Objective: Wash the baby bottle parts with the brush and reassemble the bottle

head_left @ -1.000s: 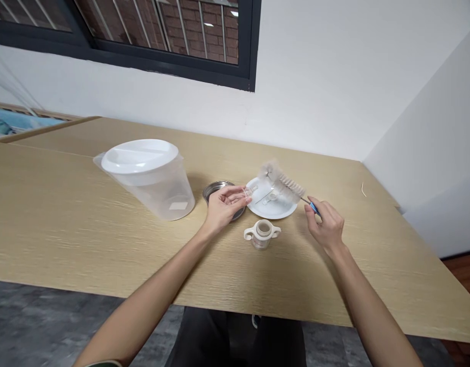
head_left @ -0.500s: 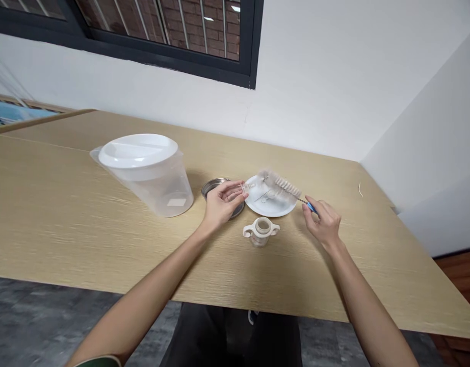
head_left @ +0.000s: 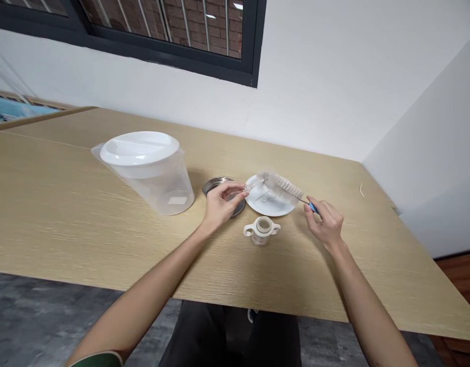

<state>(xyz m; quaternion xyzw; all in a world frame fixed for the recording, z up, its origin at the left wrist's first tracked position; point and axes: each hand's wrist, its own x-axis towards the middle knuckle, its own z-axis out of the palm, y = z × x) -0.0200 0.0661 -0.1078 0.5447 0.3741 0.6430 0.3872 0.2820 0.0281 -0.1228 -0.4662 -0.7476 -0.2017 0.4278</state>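
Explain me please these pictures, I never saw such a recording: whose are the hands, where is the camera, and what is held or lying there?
There is no robot here: a person works with two bare hands. Every picture comes from one camera worn on the head, looking forward and down.

The left hand holds a small clear piece in its fingers. The right hand holds a brush by its blue handle, bristles over a white plate.

On the table are also a lidded jug, a round metal dish partly behind the left hand, and a small clear container with two handles. The small things on the plate are too unclear to name.
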